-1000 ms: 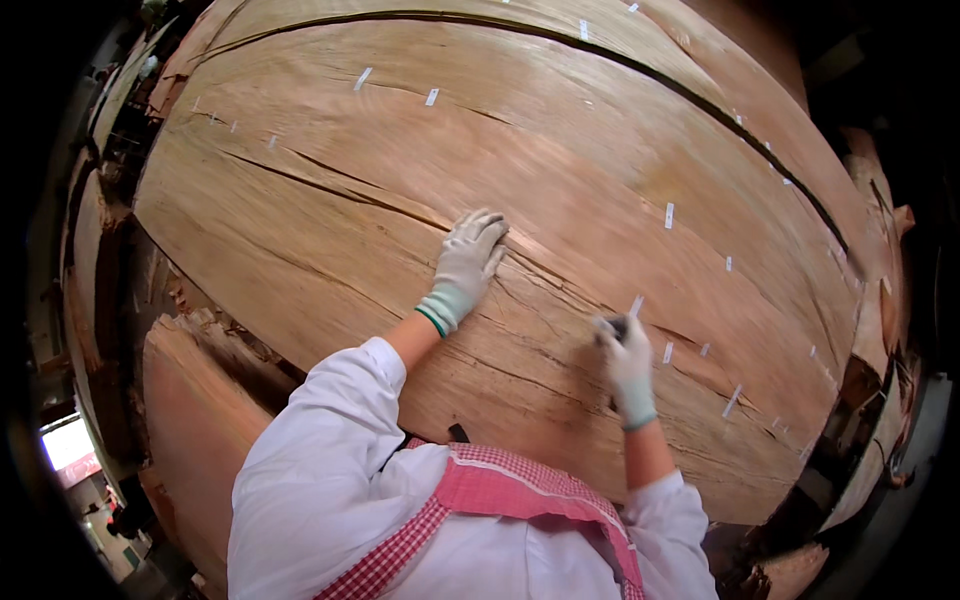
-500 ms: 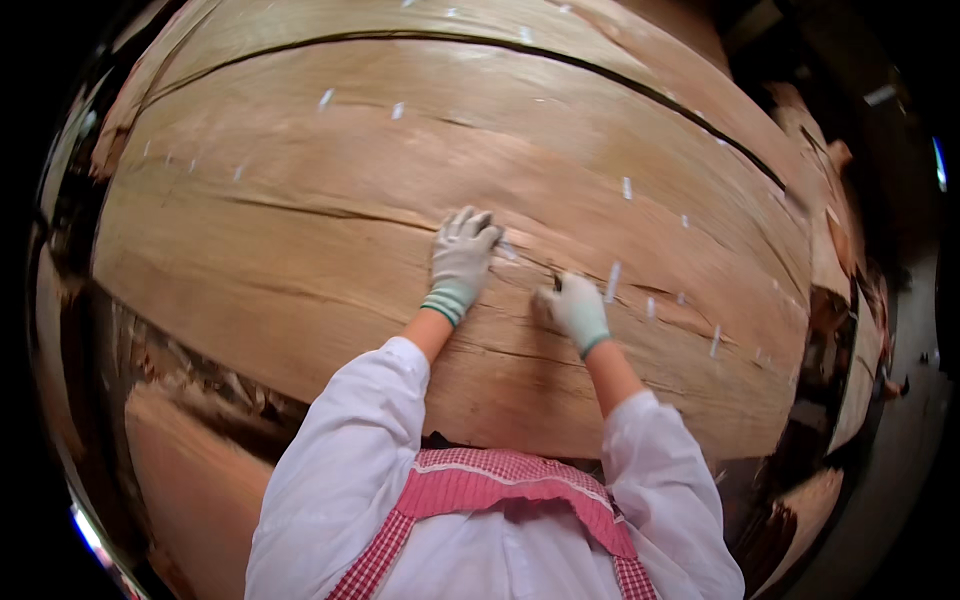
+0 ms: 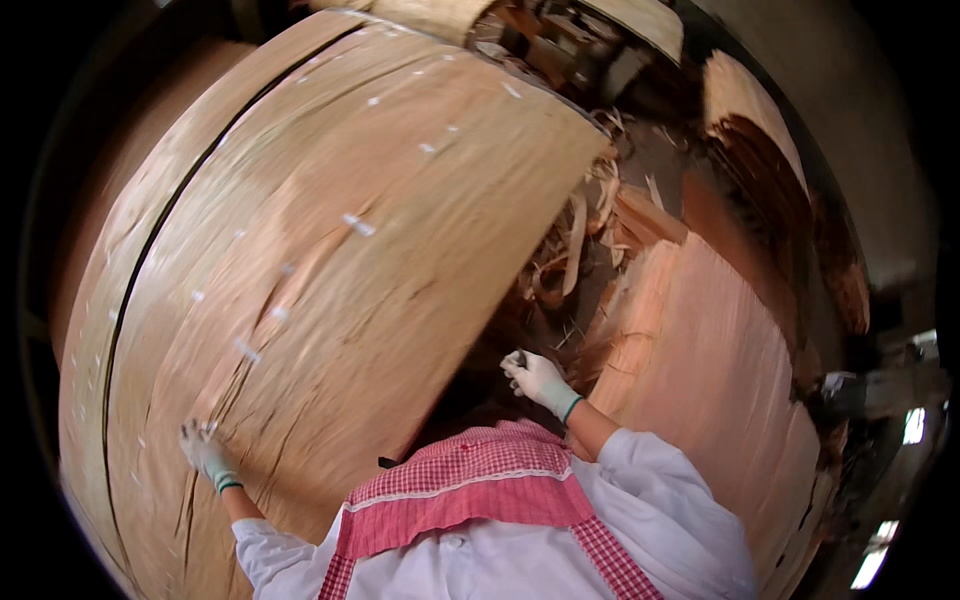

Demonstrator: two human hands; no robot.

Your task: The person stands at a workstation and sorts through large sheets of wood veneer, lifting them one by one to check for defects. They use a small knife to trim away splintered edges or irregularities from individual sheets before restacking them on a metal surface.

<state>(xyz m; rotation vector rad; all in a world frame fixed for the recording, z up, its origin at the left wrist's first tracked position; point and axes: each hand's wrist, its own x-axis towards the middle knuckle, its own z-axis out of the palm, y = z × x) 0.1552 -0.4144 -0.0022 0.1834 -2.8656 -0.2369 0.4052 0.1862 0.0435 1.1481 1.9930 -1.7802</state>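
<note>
My left hand (image 3: 208, 450), in a pale glove with green cuff, is at the lower left on a large veneer sheet (image 3: 400, 270), its fingers spread and slightly blurred. Short white tape strips (image 3: 359, 225) dot the sheet, which has long cracks and a dark slit (image 3: 150, 245). My right hand (image 3: 535, 380), gloved alike, is closed round a small dark object that I cannot make out. It hangs over the dark gap beside the sheet's right edge, near a pinkish stack of veneer (image 3: 700, 370).
Loose curled wood scraps (image 3: 575, 245) lie on the dark floor between the sheet and the stack. More veneer pieces (image 3: 750, 120) stand at the upper right. A darker board (image 3: 120, 200) shows behind the sheet at the left. Bright openings (image 3: 913, 425) show at the far right.
My view has swung round, so the sheet now runs steeply and the scrap gap shows. My right hand has left the sheet for the gap; my left hand appears further left.
</note>
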